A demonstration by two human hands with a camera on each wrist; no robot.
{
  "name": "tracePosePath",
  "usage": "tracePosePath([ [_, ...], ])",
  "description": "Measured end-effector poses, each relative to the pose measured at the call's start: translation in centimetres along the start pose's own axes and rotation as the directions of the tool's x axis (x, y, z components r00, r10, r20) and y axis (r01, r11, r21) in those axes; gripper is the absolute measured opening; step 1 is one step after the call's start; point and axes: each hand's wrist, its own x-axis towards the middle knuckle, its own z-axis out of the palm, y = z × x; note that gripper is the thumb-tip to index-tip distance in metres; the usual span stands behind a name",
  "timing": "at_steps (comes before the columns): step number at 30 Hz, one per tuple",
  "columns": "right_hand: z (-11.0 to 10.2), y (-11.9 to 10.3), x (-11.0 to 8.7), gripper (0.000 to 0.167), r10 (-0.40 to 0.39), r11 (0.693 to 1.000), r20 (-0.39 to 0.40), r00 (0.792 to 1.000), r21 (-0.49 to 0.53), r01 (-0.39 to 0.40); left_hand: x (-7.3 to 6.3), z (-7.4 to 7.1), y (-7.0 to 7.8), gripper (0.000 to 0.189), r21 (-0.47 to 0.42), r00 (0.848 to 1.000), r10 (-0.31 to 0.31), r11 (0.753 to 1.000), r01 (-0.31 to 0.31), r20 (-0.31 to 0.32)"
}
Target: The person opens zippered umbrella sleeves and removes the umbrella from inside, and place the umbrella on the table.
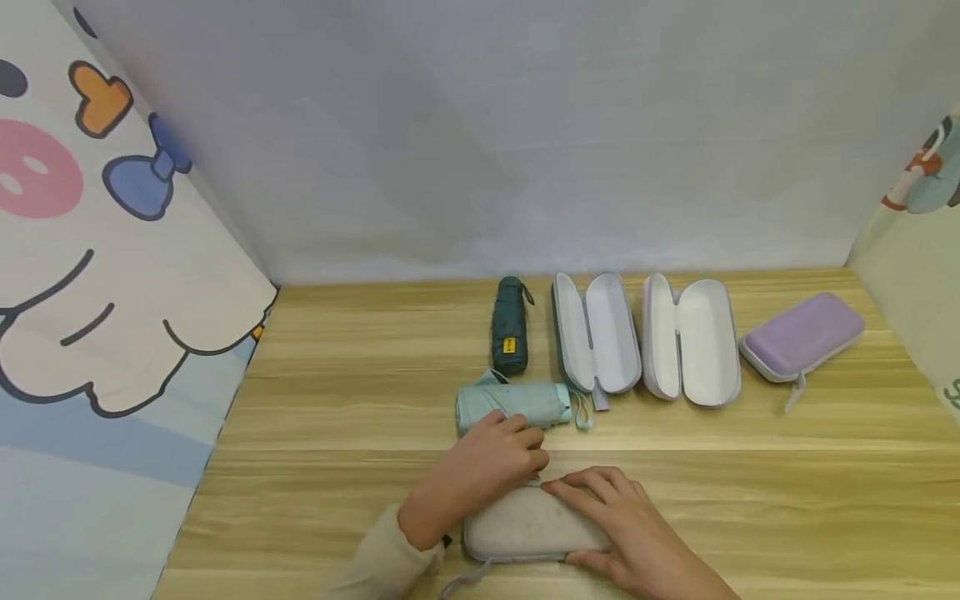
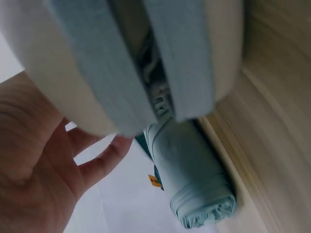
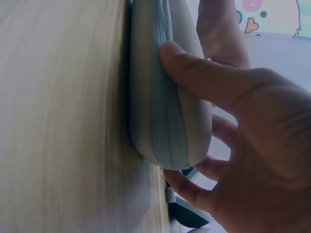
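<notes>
1. Head view: find beige case (image 1: 528,523) between five and six o'clock, lying on wooden table (image 1: 345,400).
2. See right hand (image 1: 630,521) gripping case's three o'clock end, thumb on near rim.
3. See left hand (image 1: 483,462) at case's eleven o'clock edge, fingers bent; cannot tell whether pinching anything.
4. In left wrist view, note rim parted.
5. From case, log pale green umbrella (image 1: 517,404) at twelve o'clock, purple case (image 1: 806,333) at two.

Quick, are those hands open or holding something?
Left hand: fingers bent by the beige zip case; whether gripping, can't tell.
Right hand: holding that case between thumb and fingers.
</notes>
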Motion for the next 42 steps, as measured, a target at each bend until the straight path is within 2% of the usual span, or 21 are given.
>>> tracePosePath([
  [4, 0.1, -0.1, -0.1, 0.075, 0.003, 1.0, 0.008, 1.0, -0.008, -0.003, 0.3, 0.3, 0.4, 0.008, -0.004, 0.999, -0.004, 1.0, 0.004, -0.047],
  [8, 0.1, -0.2, 0.0, 0.076, 0.012, 1.0, 0.017, 1.0, -0.012, -0.012, 0.4, 0.6, 0.6, 0.011, 0.005, 0.998, -0.033, 0.999, 0.034, -0.059],
  [12, 0.2, -0.3, 0.0, 0.077, 0.027, 0.999, 0.022, 0.999, -0.02, -0.027, 0.1, 0.4, 0.6, 0.012, -0.028, 0.996, -0.088, 0.996, 0.088, -0.003],
  [17, 0.0, -0.4, 0.0, 0.078, 0.038, 0.999, 0.046, 0.998, -0.02, -0.038, -1.2, 0.1, 0.8, 0.019, -0.094, 0.984, -0.169, 0.98, 0.175, 0.063],
  [22, -0.4, -0.4, 0.1, 0.076, 0.049, 0.999, 0.073, 0.996, -0.009, -0.048, -2.8, -0.8, 1.3, 0.024, -0.177, 0.974, -0.196, 0.961, 0.214, 0.11],
  [26, -0.7, -0.4, 0.3, 0.074, 0.061, 0.998, 0.107, 0.992, -0.008, -0.061, -4.0, -1.7, 2.1, 0.034, -0.224, 0.95, -0.228, 0.935, 0.275, 0.216],
  [30, -0.9, -0.3, 0.9, 0.067, 0.062, 0.998, 0.136, 0.989, -0.011, -0.061, -4.9, -2.7, 3.2, 0.067, -0.263, 0.9, -0.257, 0.895, 0.359, 0.352],
  [32, -1.1, -0.1, 1.4, 0.057, 0.059, 0.998, 0.157, 0.986, -0.006, -0.059, -5.2, -3.1, 3.7, 0.084, -0.27, 0.883, -0.261, 0.884, 0.381, 0.391],
  [33, -1.2, 0.0, 1.6, 0.051, 0.055, 0.998, 0.166, 0.985, -0.001, -0.056, -5.3, -3.2, 3.8, 0.09, -0.271, 0.879, -0.261, 0.882, 0.385, 0.4],
  [37, -1.5, 0.7, 2.6, 0.034, 0.015, 0.997, 0.198, 0.98, 0.065, -0.029, -5.4, -3.3, 4.2, 0.091, -0.248, 0.888, -0.26, 0.896, 0.368, 0.379],
  [40, -1.7, 1.3, 3.5, 0.032, -0.045, 0.989, 0.22, 0.974, 0.147, 0.013, -5.5, -3.2, 4.4, 0.087, -0.233, 0.894, -0.265, 0.903, 0.361, 0.36],
  [42, -1.9, 1.8, 4.2, 0.034, -0.081, 0.98, 0.255, 0.964, 0.197, 0.03, -5.6, -3.0, 4.5, 0.086, -0.226, 0.895, -0.27, 0.904, 0.362, 0.354],
])
